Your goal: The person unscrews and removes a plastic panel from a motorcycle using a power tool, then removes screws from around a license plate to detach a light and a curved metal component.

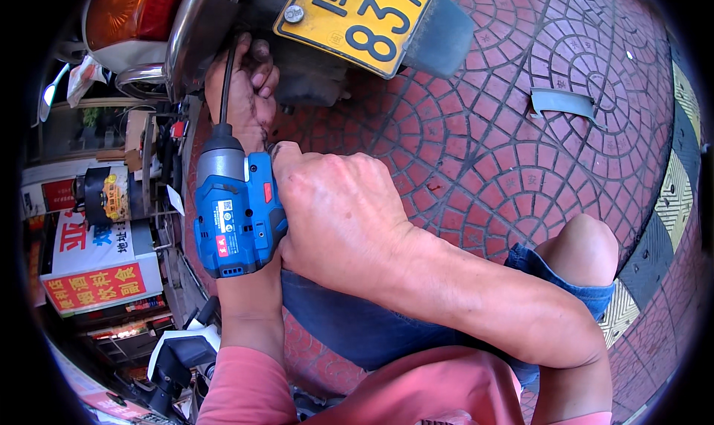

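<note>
While our right hand [342,209] wraps firmly round the handle of the blue power driver [232,220] at nine o'clock, we see its long dark bit [229,90] pointing toward twelve. Our left hand [249,101] lies between ten and eleven o'clock, fingers partly curled beside the bit's far end; we cannot tell whether it grips anything. At twelve o'clock we see the yellow licence plate [353,27], at ten the orange-and-red tail light [134,10], and at two a curved grey piece [563,101] on the red paving [506,179].
</note>
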Available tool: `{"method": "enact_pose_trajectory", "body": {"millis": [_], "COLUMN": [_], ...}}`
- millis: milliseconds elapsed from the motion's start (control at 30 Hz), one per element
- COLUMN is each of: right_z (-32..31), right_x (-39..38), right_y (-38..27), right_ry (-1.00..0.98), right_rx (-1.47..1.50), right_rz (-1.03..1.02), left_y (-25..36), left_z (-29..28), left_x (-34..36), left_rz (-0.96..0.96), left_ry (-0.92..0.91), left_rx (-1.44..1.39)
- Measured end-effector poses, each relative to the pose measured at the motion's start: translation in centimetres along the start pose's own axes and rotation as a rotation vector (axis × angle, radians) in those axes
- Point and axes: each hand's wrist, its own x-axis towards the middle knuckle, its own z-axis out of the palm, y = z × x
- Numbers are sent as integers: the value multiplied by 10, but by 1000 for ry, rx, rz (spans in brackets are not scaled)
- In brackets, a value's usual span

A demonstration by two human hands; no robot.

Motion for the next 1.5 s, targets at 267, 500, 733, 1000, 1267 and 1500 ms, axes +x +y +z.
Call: {"method": "enact_pose_trajectory", "body": {"millis": [267, 500, 733, 1000, 1267, 1500], "right_z": [3, 7, 12, 22, 15, 14], "right_x": [0, 6, 9, 14, 17, 20], "right_y": [-9, -5, -11, -14, -17, -23], "right_ry": [3, 42, -15, 53, -22, -56], "right_rx": [-9, 19, 84, 94, 94, 100], "right_rz": [-23, 47, 57, 74, 93, 107], "left_y": [19, 3, -1, -2, -4, -5], "left_z": [-23, -19, -24, -10, -12, -18], "left_x": [-4, 9, 12, 7, 13, 12], "left_rz": [-24, -64, 34, 13, -9, -4], "left_ry": [-203, -273, -272, -186, -241, -287], "left_rx": [-148, -237, -168, -263, -242, -272]}}
